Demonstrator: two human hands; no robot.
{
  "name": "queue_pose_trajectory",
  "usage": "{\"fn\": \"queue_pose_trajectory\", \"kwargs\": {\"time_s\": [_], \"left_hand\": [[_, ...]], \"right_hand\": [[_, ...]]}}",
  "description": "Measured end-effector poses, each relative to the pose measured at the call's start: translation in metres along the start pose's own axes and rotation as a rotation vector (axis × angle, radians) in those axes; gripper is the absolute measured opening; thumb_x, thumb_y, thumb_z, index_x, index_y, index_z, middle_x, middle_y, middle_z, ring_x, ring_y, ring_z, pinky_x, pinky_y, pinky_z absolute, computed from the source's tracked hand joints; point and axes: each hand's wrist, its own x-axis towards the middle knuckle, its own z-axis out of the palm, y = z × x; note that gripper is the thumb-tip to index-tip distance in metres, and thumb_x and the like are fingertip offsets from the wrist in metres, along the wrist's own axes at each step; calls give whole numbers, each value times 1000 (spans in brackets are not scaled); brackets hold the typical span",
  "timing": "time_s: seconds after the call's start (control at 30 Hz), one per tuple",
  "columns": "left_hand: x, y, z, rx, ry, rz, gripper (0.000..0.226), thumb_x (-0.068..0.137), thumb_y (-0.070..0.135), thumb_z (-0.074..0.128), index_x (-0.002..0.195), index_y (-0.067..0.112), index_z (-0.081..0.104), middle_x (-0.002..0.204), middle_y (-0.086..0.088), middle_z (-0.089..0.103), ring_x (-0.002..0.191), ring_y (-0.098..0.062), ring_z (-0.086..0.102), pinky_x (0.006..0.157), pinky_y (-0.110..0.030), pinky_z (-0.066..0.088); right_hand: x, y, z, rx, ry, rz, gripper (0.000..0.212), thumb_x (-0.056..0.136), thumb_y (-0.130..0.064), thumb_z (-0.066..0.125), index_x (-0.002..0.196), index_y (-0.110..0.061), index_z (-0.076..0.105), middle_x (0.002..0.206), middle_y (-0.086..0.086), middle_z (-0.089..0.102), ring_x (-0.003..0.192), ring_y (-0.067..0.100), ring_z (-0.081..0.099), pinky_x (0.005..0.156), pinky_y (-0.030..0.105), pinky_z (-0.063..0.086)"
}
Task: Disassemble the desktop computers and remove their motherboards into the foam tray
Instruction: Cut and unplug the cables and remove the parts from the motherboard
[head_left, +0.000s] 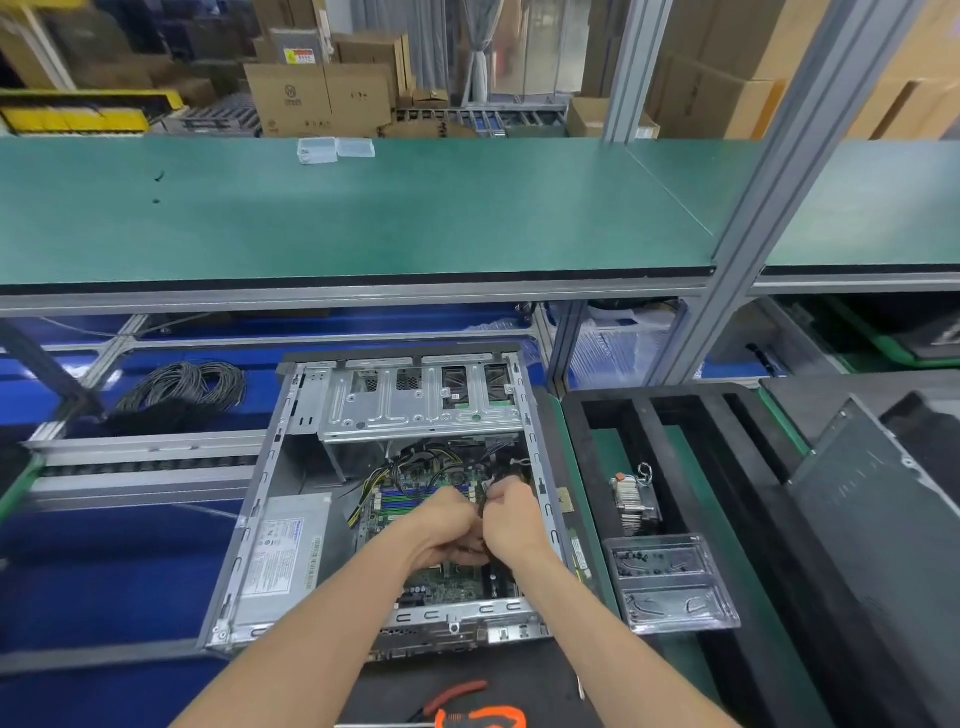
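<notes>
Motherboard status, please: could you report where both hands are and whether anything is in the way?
Left hand and right hand both gripping something over the motherboard. Board still in case. Cables still across it.

No text readable anywhere. PSU (283, 553) has a white label, print too small to read. Cardboard box (290, 98) behind the worktop carries a round logo, illegible. Another box (298, 47) has a yellow-red sticker, characters blurred. Small sticker on case (581, 556) right edge, unreadable.
</notes>
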Motion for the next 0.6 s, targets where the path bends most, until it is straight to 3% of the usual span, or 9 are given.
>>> {"fn": "queue_pose_trajectory", "kwargs": {"time_s": [0.17, 0.27, 0.37, 0.43, 0.53, 0.6], "left_hand": [[-11, -5, -10, -14, -90, -63, 20, 85, -17, 53, 97, -17, 68, 86, -25, 74, 86, -32, 75, 71, -37, 61], [-14, -8, -15, 70, -124, -41, 17, 81, -15, 66, 96, -10, 74, 95, -19, 76, 93, -28, 75, 77, -31, 61], [-18, -10, -19, 165, -151, 7, 13, 78, -8, 78, 89, 0, 79, 95, -15, 77, 94, -25, 75, 82, -30, 60], [-21, -9, -20, 217, -165, 39, 13, 77, -3, 81, 88, 4, 80, 94, -13, 77, 92, -23, 75, 82, -29, 59], [-24, -5, -21, 304, -160, 72, 12, 75, 1, 84, 85, 8, 81, 88, -11, 77, 86, -20, 75, 78, -27, 60], [-22, -1, -20, 373, -35, 131, 8, 72, 2, 78, 76, 9, 80, 84, -13, 76, 84, -20, 74, 78, -31, 61]], "right_hand": [[2, 1, 1, 22, 21, -18, 23, 91, 2, 37, 95, -17, 49, 99, 4, 56, 93, 22, 57, 79, 36, 50], [5, 0, 3, 75, 27, -2, 15, 96, -4, 40, 101, -18, 43, 96, 3, 56, 89, 18, 60, 66, 29, 46], [9, 0, 5, 121, 48, -24, 10, 102, -14, 48, 109, -18, 43, 89, 4, 61, 71, 9, 58, 57, 20, 41], [10, 1, 6, 127, 48, -36, 18, 103, -15, 50, 120, -12, 45, 87, 1, 63, 72, 11, 61, 61, 23, 45], [8, 0, 6, 102, 46, -29, 30, 102, -11, 47, 131, -8, 42, 103, 11, 64, 85, 20, 64, 75, 33, 50], [7, 0, 6, 82, 49, -20, 38, 101, -5, 43, 139, -7, 36, 116, 12, 59, 90, 21, 61, 78, 36, 51]]}}
